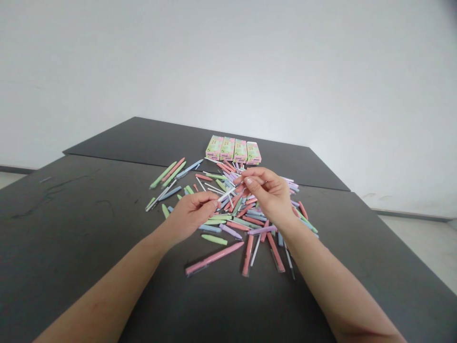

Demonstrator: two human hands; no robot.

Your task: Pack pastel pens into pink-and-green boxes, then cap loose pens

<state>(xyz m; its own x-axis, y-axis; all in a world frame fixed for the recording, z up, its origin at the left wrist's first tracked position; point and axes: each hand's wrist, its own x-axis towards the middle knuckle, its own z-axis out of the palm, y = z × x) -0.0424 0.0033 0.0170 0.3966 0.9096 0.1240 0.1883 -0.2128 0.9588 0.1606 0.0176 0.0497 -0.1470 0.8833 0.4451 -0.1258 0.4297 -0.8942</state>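
Observation:
A thin white pen refill (pixel 227 194) is held above a heap of pen parts. My left hand (pixel 193 212) pinches its near end between thumb and fingertips. At the far end, the thumb and forefinger of my right hand (pixel 269 193) are closed on the tip; whether a small part is also between them is too small to tell. Beneath both hands lie several pen barrels in pink, green, blue and purple, mixed with loose white refills. A pink pen (pixel 214 258) with a clear clip lies nearest me, and a light green barrel piece (pixel 214 239) is just beyond it.
Behind the heap, several green-and-pink pen boxes (pixel 227 148) stand in a row on the dark table (pixel 71 200). To the left lie green pens (pixel 163 175) and a blue pen (pixel 190 168). A seam crosses the table, and a white wall (pixel 228 62) rises behind.

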